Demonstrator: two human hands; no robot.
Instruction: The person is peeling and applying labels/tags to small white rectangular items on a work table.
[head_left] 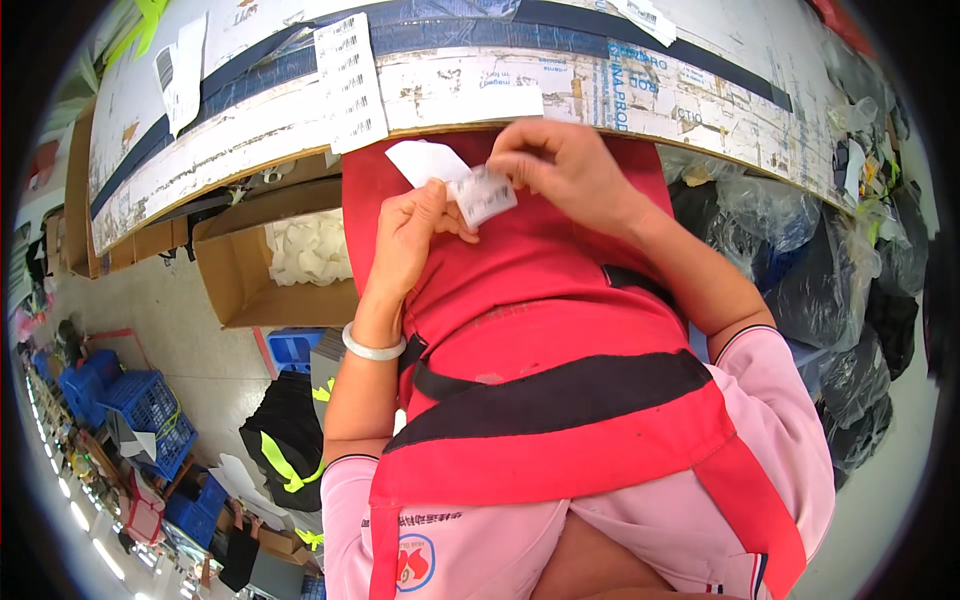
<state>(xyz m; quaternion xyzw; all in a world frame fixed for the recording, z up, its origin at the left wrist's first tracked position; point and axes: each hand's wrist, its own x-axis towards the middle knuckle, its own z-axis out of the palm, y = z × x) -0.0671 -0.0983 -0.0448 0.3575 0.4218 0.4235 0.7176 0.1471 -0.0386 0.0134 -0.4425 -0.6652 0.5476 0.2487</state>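
In front of the red apron, my left hand grips a small white barcode label between thumb and fingers. A blank white piece of paper sticks up behind that thumb; whether it joins the label I cannot tell. My right hand comes in from the right with its fingers curled in a pinch at the label's upper right corner. That hand is slightly blurred, and its fingertips partly cover the corner.
A worn, cardboard-covered table stands ahead, bearing a barcode label sheet and other label strips. Below at left, an open cardboard box holds white paper scraps. Plastic bags crowd the right; blue crates stand far left.
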